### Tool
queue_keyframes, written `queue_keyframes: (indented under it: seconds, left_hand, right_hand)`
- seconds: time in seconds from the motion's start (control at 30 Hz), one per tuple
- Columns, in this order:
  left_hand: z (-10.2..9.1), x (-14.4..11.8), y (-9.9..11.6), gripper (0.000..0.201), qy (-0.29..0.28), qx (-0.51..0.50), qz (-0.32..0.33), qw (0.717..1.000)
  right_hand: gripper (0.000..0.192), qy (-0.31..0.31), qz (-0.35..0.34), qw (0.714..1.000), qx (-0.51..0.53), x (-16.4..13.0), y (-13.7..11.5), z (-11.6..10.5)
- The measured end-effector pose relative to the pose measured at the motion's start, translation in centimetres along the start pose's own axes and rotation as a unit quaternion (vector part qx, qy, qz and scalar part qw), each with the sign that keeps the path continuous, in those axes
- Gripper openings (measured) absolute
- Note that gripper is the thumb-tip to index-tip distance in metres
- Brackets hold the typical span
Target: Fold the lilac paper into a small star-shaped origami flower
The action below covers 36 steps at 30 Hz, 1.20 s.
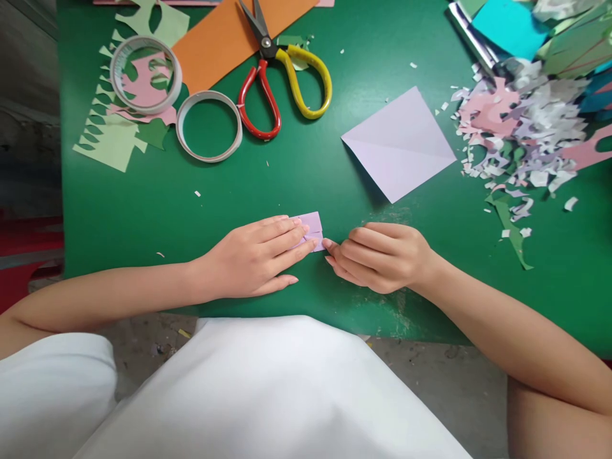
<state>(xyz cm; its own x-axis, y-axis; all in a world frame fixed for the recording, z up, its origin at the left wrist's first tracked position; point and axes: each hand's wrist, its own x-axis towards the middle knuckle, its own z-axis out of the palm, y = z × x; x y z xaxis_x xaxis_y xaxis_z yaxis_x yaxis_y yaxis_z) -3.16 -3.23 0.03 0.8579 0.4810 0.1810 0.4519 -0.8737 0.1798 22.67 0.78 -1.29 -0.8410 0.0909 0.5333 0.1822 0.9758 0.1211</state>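
A small folded lilac paper piece (313, 226) lies on the green table (306, 159) near its front edge. My left hand (255, 255) rests flat on the table with its fingers pressing down on the left part of that piece. My right hand (380, 255) is curled beside it, its fingertips touching the piece's right edge. Most of the piece is hidden under my left fingers.
A lilac paper square (399, 143) lies behind the hands. Scissors (280, 76) with red and yellow handles, two tape rolls (209, 125) (145, 74), orange paper (224, 38) and pale green cutouts (112, 137) sit at back left. A scrap heap (526, 127) fills the right.
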Motion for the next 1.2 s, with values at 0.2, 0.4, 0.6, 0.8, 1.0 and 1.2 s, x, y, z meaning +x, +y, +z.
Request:
queue_keyframes:
  seconds: [0.2,0.4,0.6,0.8,1.0,1.2]
  left_hand:
    - [-0.2,0.2,-0.1,0.053,-0.017,-0.007,-0.016,1.0]
    - [0.0,-0.1,-0.3,0.056,-0.009,-0.008,0.001,1.0]
    - [-0.1,0.2,-0.2,0.058,-0.001,0.001,0.011,1.0]
    - [-0.2,0.2,-0.2,0.057,-0.003,-0.006,0.006,1.0]
    - [0.1,-0.2,-0.2,0.038,0.029,-0.044,0.034,0.998]
    - [0.4,-0.2,-0.1,0.032,0.053,-0.06,0.043,0.996]
  right_hand:
    - [0.017,0.015,0.044,0.999,0.006,0.1,0.2,0.1]
    - [0.017,-0.021,0.111,0.992,0.05,0.4,0.5,0.6]
    - [0.022,-0.042,0.128,0.988,0.081,0.3,0.6,0.9]
    - [0.021,-0.027,0.13,0.986,0.103,0.4,0.8,1.0]
    - [0.012,-0.036,0.016,0.998,0.057,0.5,0.7,0.0]
    - [0.012,-0.02,-0.062,0.998,0.005,0.9,0.4,-0.6]
